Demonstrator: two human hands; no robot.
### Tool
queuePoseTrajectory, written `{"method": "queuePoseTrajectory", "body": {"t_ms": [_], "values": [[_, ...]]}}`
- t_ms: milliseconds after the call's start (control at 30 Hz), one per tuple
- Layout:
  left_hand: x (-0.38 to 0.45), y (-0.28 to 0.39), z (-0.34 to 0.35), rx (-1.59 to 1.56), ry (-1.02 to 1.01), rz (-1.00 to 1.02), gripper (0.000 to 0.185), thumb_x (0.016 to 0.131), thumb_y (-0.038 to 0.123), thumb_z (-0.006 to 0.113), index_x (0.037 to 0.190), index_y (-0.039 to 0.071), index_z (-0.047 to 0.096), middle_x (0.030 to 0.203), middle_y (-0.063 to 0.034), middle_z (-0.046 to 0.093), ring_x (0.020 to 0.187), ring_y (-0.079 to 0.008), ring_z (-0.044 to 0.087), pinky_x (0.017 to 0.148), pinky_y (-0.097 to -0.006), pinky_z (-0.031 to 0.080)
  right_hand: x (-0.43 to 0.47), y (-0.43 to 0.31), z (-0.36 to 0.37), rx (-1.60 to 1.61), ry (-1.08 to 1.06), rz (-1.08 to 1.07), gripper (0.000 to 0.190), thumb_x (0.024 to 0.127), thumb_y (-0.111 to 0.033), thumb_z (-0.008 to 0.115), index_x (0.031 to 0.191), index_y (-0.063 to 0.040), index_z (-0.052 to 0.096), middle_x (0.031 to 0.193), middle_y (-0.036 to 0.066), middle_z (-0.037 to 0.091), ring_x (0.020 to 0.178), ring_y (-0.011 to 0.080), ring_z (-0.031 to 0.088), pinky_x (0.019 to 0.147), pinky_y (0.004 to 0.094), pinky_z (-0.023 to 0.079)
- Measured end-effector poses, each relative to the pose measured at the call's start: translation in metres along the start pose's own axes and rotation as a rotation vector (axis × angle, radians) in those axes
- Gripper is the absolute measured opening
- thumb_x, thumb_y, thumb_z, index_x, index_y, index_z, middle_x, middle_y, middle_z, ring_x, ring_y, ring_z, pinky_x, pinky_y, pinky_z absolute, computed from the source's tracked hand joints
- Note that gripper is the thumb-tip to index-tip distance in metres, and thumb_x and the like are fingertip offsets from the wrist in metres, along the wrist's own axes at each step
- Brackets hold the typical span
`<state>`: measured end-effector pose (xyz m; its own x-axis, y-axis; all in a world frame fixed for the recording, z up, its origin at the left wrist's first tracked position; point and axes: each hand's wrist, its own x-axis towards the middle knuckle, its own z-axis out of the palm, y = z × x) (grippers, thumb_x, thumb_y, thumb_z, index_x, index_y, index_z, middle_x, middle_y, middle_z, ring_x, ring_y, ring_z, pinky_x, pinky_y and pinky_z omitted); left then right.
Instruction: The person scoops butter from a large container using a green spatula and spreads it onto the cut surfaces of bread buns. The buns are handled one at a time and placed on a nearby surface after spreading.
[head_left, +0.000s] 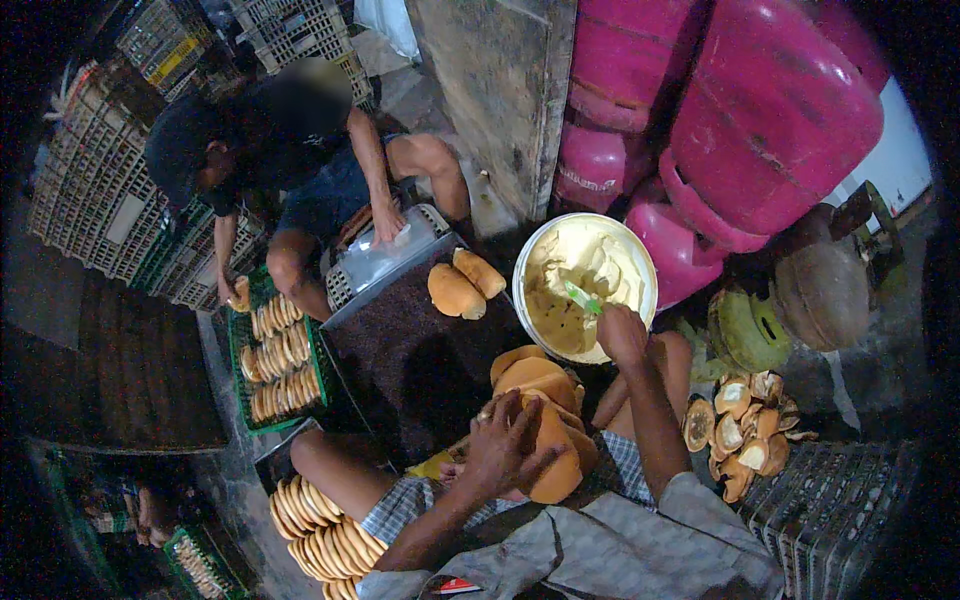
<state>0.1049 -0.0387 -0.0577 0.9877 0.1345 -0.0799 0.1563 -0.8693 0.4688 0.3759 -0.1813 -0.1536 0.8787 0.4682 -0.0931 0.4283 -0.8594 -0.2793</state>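
My left hand (499, 446) rests with spread fingers on a stack of golden-brown bread loaves (559, 465) in front of my lap, gripping the nearest one. My right hand (622, 337) is closed around a green-handled spreading tool (581, 296), whose far end dips into pale yellow cream (619, 251). That cream sits in a round white tub (518, 289), heaped at the far side and thinner at the near left. Two more rolls (465, 285) lie side by side on the dark tabletop (375, 352), left of the tub.
A person (247, 135) opposite handles bread over a green crate (326, 375) and touches a plastic-covered box (390, 255). Sliced bread (330, 532) stands in rows at my left. Pink gas cylinders (772, 120) crowd the right, near bread pieces (739, 435) and a dark crate (825, 495).
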Motion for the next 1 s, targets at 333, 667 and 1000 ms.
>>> {"method": "queuePoseTrajectory", "body": {"t_ms": [333, 667, 1000], "values": [[0.004, 0.026, 0.007, 0.168, -0.323, -0.132, 0.138, 0.058, 0.072, 0.082, 0.158, 0.002, 0.017, 0.160, -0.0368, 0.013, 0.148, -0.0559, 0.015, 0.105, -0.0725, 0.030, 0.061, -0.001, 0.057, -0.063, -0.199, -0.144, 0.018, 0.079, -0.011, 0.062, 0.086, 0.001, 0.074, 0.091, 0.025, 0.072, 0.087, 0.0421, 0.071, 0.080, 0.0511, 0.056], [0.022, -0.054, 0.000, -1.083, -0.112, -0.243, 0.088, 0.072, 0.021, 0.090, 0.144, 0.006, 0.043, 0.134, -0.0130, 0.057, 0.122, -0.0243, 0.057, 0.101, -0.0425, 0.049, 0.080, 0.010, 0.050, 0.263, -0.429, -0.427, 0.023, 0.088, -0.028, 0.069, 0.085, -0.007, 0.076, 0.072, 0.014, 0.071, 0.063, 0.0278, 0.068, 0.064, 0.0439, 0.053], [0.047, -0.135, 0.009, -1.943, 0.249, -0.547, 0.051, 0.100, 0.052, 0.056, 0.123, 0.006, 0.059, 0.111, -0.0111, 0.068, 0.101, -0.0263, 0.068, 0.090, -0.0423, 0.057, 0.010, -0.008, -0.074, 0.540, -0.468, -0.358, 0.030, 0.089, -0.031, 0.074, 0.094, -0.002, 0.076, 0.079, 0.013, 0.073, 0.065, 0.0225, 0.070, 0.069, 0.0374, 0.055]]}}
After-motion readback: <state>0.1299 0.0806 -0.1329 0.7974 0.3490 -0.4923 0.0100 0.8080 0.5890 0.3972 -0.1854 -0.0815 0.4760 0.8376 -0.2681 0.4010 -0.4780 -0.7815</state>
